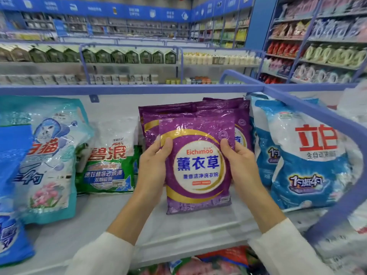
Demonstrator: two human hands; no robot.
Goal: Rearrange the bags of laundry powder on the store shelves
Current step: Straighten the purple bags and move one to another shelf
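A purple bag of laundry powder (198, 167) with a gold ring and white label stands upright at the middle of the white shelf (95, 223). My left hand (154, 165) grips its left edge and my right hand (241, 165) grips its right edge. Behind it lean more purple bags (224, 108) of the same kind. To the left sit a green and white bag (108, 161) and a teal bag (47, 155). To the right stand blue and white bags (309, 161) with red characters.
A blue bag (12, 195) hangs at the far left edge. A blue metal rail (337, 124) curves around the shelf's right end. A lower shelf with red and green packs (208, 262) shows below. Stocked aisles fill the background.
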